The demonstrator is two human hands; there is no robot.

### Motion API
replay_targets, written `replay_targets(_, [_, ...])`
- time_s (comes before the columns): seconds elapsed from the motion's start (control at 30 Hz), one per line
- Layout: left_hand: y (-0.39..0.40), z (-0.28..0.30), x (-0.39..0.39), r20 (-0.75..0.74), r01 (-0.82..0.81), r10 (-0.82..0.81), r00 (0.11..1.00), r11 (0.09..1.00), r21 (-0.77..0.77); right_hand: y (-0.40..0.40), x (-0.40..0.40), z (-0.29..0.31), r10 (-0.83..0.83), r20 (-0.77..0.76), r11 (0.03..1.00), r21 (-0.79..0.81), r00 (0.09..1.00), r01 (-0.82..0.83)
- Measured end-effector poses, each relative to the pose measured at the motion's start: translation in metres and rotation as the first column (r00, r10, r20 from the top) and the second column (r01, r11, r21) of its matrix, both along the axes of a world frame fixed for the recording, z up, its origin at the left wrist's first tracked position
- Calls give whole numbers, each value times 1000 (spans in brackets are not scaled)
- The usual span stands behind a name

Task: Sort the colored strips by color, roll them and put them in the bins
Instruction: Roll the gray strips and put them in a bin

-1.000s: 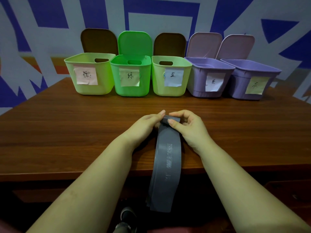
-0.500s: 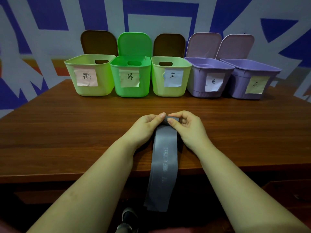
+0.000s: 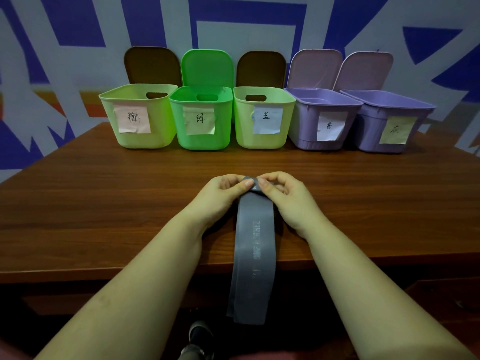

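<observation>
Spanning the wooden table point(image 3: 104, 203), the grey strip point(image 3: 253, 255) runs over the table's near edge; its rolled end lies farther in, pinched between the left hand point(image 3: 220, 196) and right hand point(image 3: 288, 198).

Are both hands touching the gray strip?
Touching. The head view shows the left hand and right hand pinching the rolled end of the gray strip.

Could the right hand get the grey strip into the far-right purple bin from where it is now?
Probably yes. The far-right purple bin has its lid up and bare table lies between. But both the right hand and left hand pinch the grey strip, mostly unrolled.
</observation>
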State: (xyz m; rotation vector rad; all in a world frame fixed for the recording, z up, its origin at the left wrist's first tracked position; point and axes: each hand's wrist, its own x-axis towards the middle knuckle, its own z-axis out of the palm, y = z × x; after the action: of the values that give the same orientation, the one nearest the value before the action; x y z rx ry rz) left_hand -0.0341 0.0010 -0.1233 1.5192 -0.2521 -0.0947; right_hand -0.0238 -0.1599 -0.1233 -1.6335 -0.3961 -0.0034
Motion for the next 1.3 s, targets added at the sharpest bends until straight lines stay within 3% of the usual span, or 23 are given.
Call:
replay_targets(0.27, [-1,1,0,30,-50,44,999,968,245,-2,0,-1,7,10,1000,21,1000,-8])
replay_targets(0.5, [0,2,1,-3,3,-3,1000,999,37,-4,3,-3,22,24,1000,9,999,-22])
replay_targets(0.67, [0,3,0,15,-6,6,1000,1000,1,-5,2,-3,29,-3,997,68,1000,-28])
replay_targets(0.83, [-5,1,1,-40,-48,54,998,990,136,-5,1,-5,8,45,999,44,999,-10])
replay_targets(1.03, [-5,5,0,16,-63,61,998,948,311,-4,0,-4,-10,60,998,56,998,7])
replay_targets(1.3, [-3,3,1,-4,-41,42,999,995,96,-5,0,-4,-10,71,999,35,997,8])
